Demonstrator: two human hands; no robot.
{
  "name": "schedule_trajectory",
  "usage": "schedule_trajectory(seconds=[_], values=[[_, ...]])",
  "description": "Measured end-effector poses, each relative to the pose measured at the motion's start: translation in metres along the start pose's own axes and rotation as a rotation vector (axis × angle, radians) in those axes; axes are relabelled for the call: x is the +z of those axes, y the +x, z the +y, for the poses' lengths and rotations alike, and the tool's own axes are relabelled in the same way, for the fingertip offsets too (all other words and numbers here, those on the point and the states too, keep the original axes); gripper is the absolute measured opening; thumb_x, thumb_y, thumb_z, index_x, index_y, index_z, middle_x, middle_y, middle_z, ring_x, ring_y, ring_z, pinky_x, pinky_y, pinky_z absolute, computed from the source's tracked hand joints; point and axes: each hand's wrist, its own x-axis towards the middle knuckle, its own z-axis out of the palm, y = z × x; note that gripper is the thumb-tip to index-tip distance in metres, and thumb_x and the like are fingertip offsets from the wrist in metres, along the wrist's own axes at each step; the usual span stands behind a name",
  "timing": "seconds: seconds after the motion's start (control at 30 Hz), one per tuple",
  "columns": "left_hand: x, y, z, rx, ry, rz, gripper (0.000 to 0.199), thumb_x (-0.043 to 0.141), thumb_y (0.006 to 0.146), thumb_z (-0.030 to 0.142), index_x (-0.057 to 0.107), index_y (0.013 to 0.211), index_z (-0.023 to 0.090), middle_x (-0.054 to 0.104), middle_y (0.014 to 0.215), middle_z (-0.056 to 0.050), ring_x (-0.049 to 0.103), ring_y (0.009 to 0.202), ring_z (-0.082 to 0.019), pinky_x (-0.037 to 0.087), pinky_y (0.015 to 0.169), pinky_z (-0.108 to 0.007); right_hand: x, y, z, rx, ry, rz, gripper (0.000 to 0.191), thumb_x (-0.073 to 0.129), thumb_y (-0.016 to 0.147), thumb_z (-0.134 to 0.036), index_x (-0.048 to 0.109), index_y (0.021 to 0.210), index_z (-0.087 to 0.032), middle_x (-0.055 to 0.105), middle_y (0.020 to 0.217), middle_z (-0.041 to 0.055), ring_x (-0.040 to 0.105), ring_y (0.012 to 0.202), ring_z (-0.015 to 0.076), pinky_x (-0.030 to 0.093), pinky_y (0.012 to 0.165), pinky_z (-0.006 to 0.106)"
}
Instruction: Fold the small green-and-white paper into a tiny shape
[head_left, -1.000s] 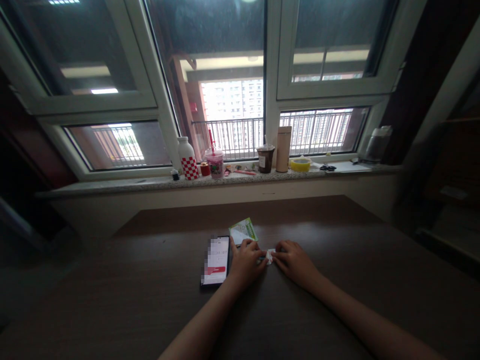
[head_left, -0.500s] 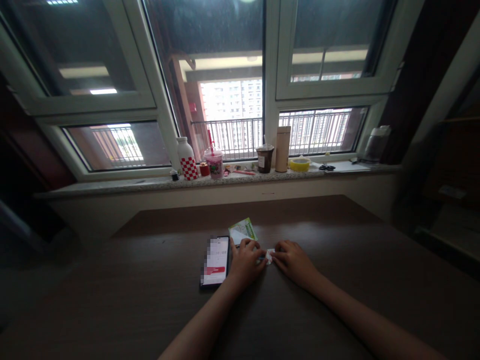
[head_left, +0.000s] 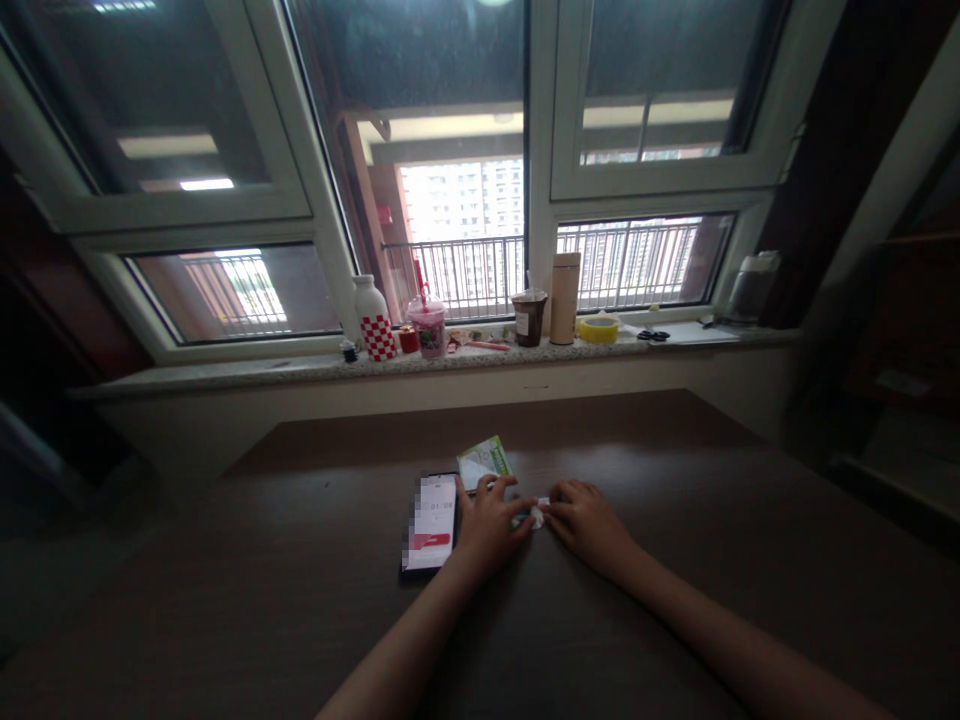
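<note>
A small, crumpled-looking white piece (head_left: 538,517), perhaps paper, lies on the brown table between my two hands. My left hand (head_left: 491,518) rests palm down with several fingers spread. Its thumb side presses the left edge of the piece, where a bluish bit shows under the fingers. From the right, my right hand (head_left: 589,520) pinches the other edge with its fingertips; its remaining fingers are curled. Just left of my left hand lies a phone (head_left: 433,520) with its screen lit. A green and white packet (head_left: 484,458) sits beyond my left fingertips. What the small piece is exactly, I cannot tell.
The brown table (head_left: 300,620) reaches to the wall below a window. On the stone sill (head_left: 300,372) stand a checkered bottle (head_left: 375,320), a pink cup (head_left: 429,325), a dark drink cup (head_left: 529,318), a tan flask (head_left: 565,300), yellow tape (head_left: 599,329) and black scissors (head_left: 653,336).
My left fingers have spread and shifted slightly, with the fingertips a little higher. The right hand and the white piece stay almost where they were.
</note>
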Motion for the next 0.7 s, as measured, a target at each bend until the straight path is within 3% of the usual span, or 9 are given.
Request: schedule_trajectory(seconds=[0.2, 0.5, 0.7], values=[[0.0003, -0.0006, -0.0016, 0.013, 0.038, 0.031, 0.025, 0.06, 0.083, 0.048, 0.066, 0.108, 0.047, 0.055, 0.131, 0.001, 0.038, 0.126, -0.033, -0.005, 0.103, -0.076, 0.0033, 0.0004, -0.0053, 0.121, 0.085, 0.015, 0.015, 0.054, 0.09, -0.027, 0.069, 0.089, -0.021, 0.062, 0.096, 0.0061, 0.057, 0.091, 0.0192, 0.045, 0.081, 0.032], [0.0009, -0.0002, -0.0028, 0.013, 0.051, 0.034, 0.027, 0.06, 0.083, 0.051, 0.065, 0.109, 0.049, 0.056, 0.13, 0.001, 0.037, 0.127, -0.034, -0.006, 0.102, -0.076, 0.0028, 0.0013, -0.0062, 0.183, 0.138, -0.005, 0.014, 0.065, 0.082, -0.03, 0.066, 0.093, -0.021, 0.06, 0.101, 0.0061, 0.054, 0.097, 0.0222, 0.045, 0.084, 0.034], [-0.0002, 0.0004, -0.0017, -0.001, 0.061, 0.01, 0.026, 0.059, 0.083, 0.05, 0.065, 0.109, 0.049, 0.056, 0.13, 0.001, 0.037, 0.128, -0.034, -0.005, 0.102, -0.077, 0.0059, 0.0011, -0.0042, 0.191, 0.165, 0.008, 0.013, 0.056, 0.089, -0.029, 0.067, 0.089, -0.021, 0.06, 0.099, 0.0056, 0.054, 0.095, 0.0204, 0.043, 0.084, 0.033]])
